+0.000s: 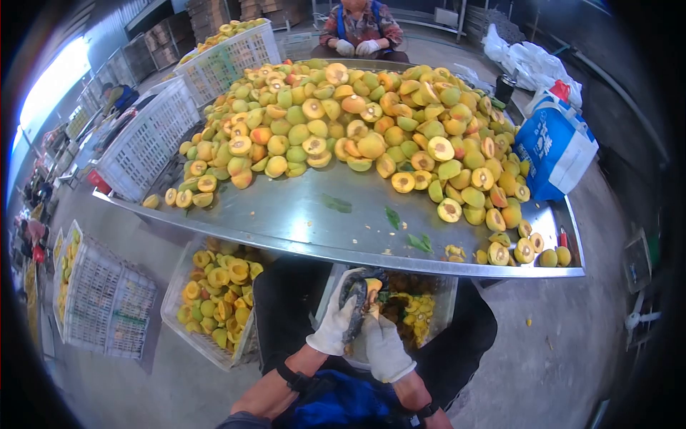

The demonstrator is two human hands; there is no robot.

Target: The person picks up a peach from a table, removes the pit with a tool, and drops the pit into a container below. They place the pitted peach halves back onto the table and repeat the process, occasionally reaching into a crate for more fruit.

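My left hand [340, 313], in a white glove with a dark coated palm, is closed around a peach half [373, 287] just below the table's front edge. My right hand [386, 344], also white-gloved, presses its closed fingers against the lower side of that fruit. Whatever those fingers grip is hidden. Beneath both hands, between the knees, stands a crate [447, 300] with yellow fruit scraps [418, 314] in it. In front rises a large heap of cut peaches [314, 129] on a metal table [286, 207], many halves showing their pits.
To the left, a crate [171, 311] holds hollowed peach halves [218, 286]. White crates [153, 136] flank the table's left side. A blue bag [547, 146] and dark cup [504, 89] stand at the right. Another person [361, 32] sits opposite with gloved hands together.
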